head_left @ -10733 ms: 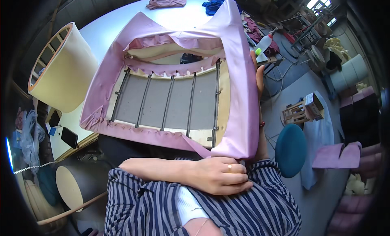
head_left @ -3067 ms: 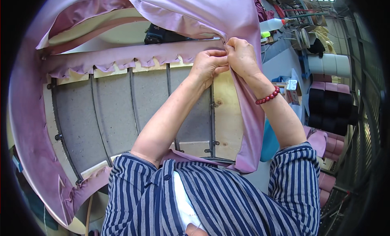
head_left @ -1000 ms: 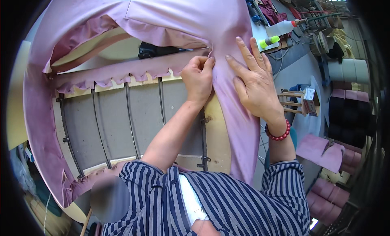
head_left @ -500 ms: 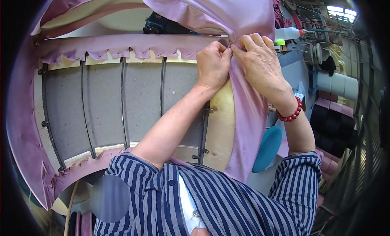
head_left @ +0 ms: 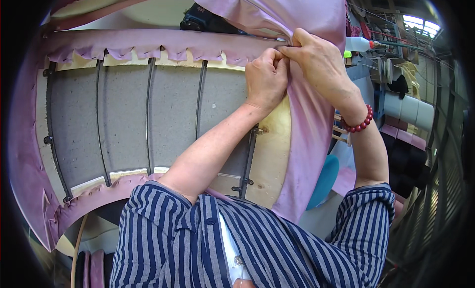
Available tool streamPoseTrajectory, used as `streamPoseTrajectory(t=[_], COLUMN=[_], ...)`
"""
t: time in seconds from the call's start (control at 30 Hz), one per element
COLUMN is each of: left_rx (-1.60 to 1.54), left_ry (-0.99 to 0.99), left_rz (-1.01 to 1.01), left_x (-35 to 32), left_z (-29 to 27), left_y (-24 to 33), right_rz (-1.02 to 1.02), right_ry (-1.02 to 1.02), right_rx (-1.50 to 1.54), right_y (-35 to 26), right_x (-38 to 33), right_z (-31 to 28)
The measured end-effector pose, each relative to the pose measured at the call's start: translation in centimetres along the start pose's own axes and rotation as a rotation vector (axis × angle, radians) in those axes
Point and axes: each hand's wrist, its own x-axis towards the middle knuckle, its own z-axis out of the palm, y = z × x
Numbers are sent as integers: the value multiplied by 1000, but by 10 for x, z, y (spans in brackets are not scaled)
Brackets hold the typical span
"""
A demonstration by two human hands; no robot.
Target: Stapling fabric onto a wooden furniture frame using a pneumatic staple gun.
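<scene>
Pink-mauve upholstery leather (head_left: 309,139) is wrapped over a curved wooden furniture frame (head_left: 269,154). At the frame's upper right corner, my left hand (head_left: 267,77) pinches the leather against the wood. Close beside it, my right hand (head_left: 319,60) grips a gathered fold of the same leather, its fingertips meeting the left hand's. Whatever else the fingertips may hold is hidden. Along the top edge (head_left: 158,45) the leather is folded over and fastened in scallops. Grey board (head_left: 173,109) fills the frame, crossed by several dark metal strips (head_left: 148,114).
A black tool (head_left: 203,19), only partly visible, lies behind the top rail. To the right are a white bottle with a red tip (head_left: 359,44), a teal oval piece (head_left: 324,181), white rolls (head_left: 408,108) and black rolls (head_left: 405,161). A red bead bracelet (head_left: 363,120) circles my right wrist.
My right hand has turned and its knuckles have risen a little, still pinching the fold. My left hand stays on the corner. The whole view has shifted slightly.
</scene>
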Motion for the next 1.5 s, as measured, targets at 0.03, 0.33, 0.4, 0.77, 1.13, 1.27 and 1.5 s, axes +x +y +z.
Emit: streamPoseTrajectory(t=[0.03,0.33,0.4,0.77,1.13,1.27,1.5], left_rx=[-1,5,-18,124,208,319,468], left_ry=[4,13,-2,-12,-46,-110,-66], left_rz=[1,63,13,171,295,248,401], left_x=[0,-4,-3,-9,-9,-7,-1], left_z=[0,-4,-5,-4,-8,-9,-21], left_y=[0,-1,0,-1,-14,-10,-6], right_rz=[-29,-90,-91,-140,-142,-145,-102], right_ry=[-19,-111,-115,37,-19,-39,-151], right_rx=[-17,45,7,-100,-131,-151,-182], right_y=[6,15,14,12,15,12,9], right_x=[3,25,26,23,32,36,42], right_z=[0,0,4,26,40,40,34])
